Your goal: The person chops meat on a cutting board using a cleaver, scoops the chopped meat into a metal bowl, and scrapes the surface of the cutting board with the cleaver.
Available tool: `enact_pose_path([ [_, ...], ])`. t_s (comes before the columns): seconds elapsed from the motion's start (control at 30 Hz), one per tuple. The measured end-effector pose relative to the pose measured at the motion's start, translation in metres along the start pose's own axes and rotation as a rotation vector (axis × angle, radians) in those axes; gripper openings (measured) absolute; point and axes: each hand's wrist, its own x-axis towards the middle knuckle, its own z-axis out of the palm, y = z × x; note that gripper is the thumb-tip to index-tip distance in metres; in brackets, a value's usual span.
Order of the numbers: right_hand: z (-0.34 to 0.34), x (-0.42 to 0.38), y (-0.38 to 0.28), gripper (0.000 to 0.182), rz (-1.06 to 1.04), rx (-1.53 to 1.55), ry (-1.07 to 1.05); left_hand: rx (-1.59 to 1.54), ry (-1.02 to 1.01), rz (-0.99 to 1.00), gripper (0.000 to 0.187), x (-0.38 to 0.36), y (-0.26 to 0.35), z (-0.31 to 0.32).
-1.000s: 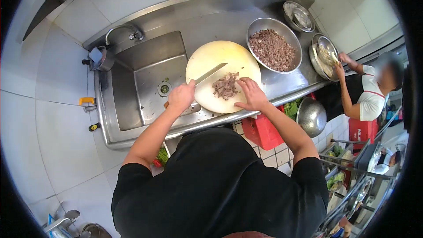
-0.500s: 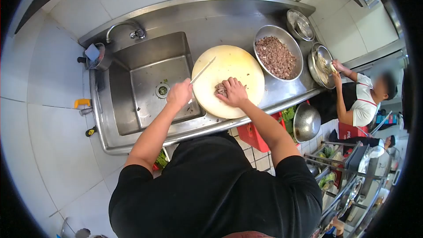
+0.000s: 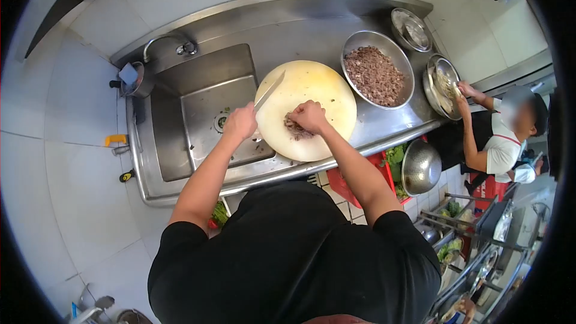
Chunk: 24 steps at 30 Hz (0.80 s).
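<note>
A knife (image 3: 270,90) points up and to the right from my left hand (image 3: 242,121), which is closed round its handle at the left edge of the round cutting board (image 3: 318,81). On the board lies a small pile of chopped meat (image 3: 297,129). My right hand (image 3: 309,116) is at the top of this pile with its fingers drawn together; what they pinch, if anything, is too small to make out. A metal bowl (image 3: 408,87) full of chopped meat (image 3: 375,75) stands right of the board.
The sink (image 3: 207,132) with its tap (image 3: 186,47) lies left of the board. More bowls (image 3: 411,30) stand at the back right. A co-worker (image 3: 501,138) reaches into a bowl at the right. Below the counter edge are a red crate (image 3: 345,189) and a colander (image 3: 421,168).
My right hand has lifted slightly and drawn its spread fingers together, uncovering more of the meat. My left hand and the knife have shifted a little up and left.
</note>
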Motion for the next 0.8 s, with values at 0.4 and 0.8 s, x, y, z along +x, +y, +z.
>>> enact_pose_path([
  [0.4,-0.039,0.033,0.046,0.017,-0.111,0.800,-0.375,0.122,0.064,-0.116,0.026,-0.010,0.025,0.013],
  [0.8,-0.022,0.005,0.060,0.046,-0.515,0.205,0.030,0.198,0.100,-0.159,0.026,-0.015,0.036,0.022],
])
